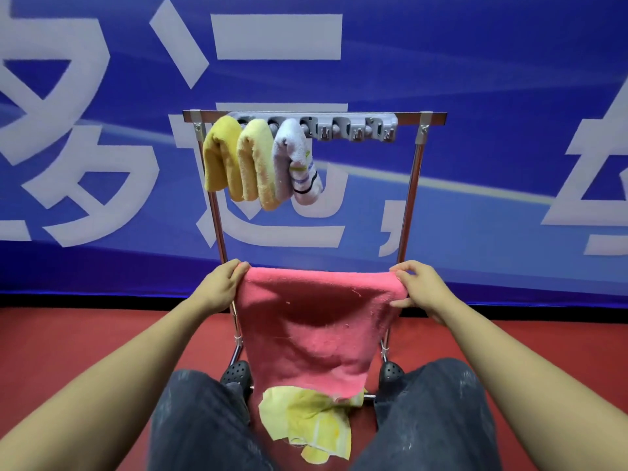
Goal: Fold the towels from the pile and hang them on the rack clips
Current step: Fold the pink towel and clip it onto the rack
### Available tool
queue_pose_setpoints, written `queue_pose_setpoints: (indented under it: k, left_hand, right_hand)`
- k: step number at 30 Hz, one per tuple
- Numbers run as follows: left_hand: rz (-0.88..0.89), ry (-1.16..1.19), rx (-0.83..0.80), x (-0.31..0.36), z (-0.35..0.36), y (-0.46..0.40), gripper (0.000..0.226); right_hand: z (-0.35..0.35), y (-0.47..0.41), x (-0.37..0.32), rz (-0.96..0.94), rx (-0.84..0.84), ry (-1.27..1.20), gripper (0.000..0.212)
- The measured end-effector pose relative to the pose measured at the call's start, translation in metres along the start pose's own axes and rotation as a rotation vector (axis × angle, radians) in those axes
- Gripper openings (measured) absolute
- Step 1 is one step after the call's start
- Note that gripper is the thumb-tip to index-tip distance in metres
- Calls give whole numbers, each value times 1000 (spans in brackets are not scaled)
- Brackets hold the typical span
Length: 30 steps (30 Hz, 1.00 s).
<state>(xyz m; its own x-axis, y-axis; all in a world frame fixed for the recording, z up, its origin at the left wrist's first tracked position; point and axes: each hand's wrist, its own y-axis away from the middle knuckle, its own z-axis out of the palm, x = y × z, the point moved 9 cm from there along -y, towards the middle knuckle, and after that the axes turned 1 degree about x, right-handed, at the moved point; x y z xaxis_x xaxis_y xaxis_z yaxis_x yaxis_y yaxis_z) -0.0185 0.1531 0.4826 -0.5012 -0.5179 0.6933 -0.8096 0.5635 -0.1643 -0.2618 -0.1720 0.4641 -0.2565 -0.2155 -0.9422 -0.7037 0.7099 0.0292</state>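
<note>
1. Knees (190,423) in dark trousers, nearest the camera, one at each lower side of the head view; two black perforated shoes (237,374) sit just beyond them on the red floor (85,338).
2. Pale yellow towel (306,423), crumpled, lying between the knees; the lower edge of the pink towel overlaps its far side.
3. Pink towel (316,321), spread flat and held up by its top edge, hanging down in front of the lower part of the rack.
4. Left hand (221,287), fingers closed in a pinch on the towel's upper left corner.
5. Right hand (419,287), fingers closed in a pinch on the upper right corner.
6. Metal rack (413,185), upright, two posts and a top bar, standing on the floor before a blue banner (475,79) with large white characters.
7. Grey clip strip (353,129) along the top bar; right-hand clips bare.
8. Three folded towels hung side by side at the strip's left end, touching: mustard towel (221,154), light yellow towel (256,164), white striped towel (295,161).
</note>
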Motion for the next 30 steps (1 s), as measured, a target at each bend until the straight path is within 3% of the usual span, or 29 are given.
queue_pose_setpoints:
  k: [4,7,9,11,13,18,21,23,26,30]
  left_hand:
    - [-33,-43,41,-3,-3,-4,37]
    - [-123,64,62,-13,-5,-6,37]
    - [-192,225,50,-22,-3,-6,30]
    - [-249,391,11,-26,2,-4,24]
    - [-271,476,-35,-24,8,-3,24]
    - [-300,737,-135,-13,20,-1,21]
    - [-277,814,-153,-6,20,-1,22]
    - [-259,796,-158,-4,19,-1,24]
    - [-190,568,-163,-6,16,-2,38]
    - [-71,217,-116,-7,11,-3,26]
  right_hand:
    - [5,0,-5,-19,23,-47,15]
    - [13,0,-5,5,-105,-103,16]
    - [14,-1,-6,-25,-174,118,23]
    - [12,-1,-8,-75,-183,414,11]
    - [13,-3,-6,-69,-183,504,7]
    - [11,-8,6,41,-107,164,8]
    - [5,-8,7,41,-55,112,12]
    - [5,-6,8,49,-96,92,15]
    - [6,-6,12,63,-181,86,26]
    - [4,-5,15,45,-214,324,25]
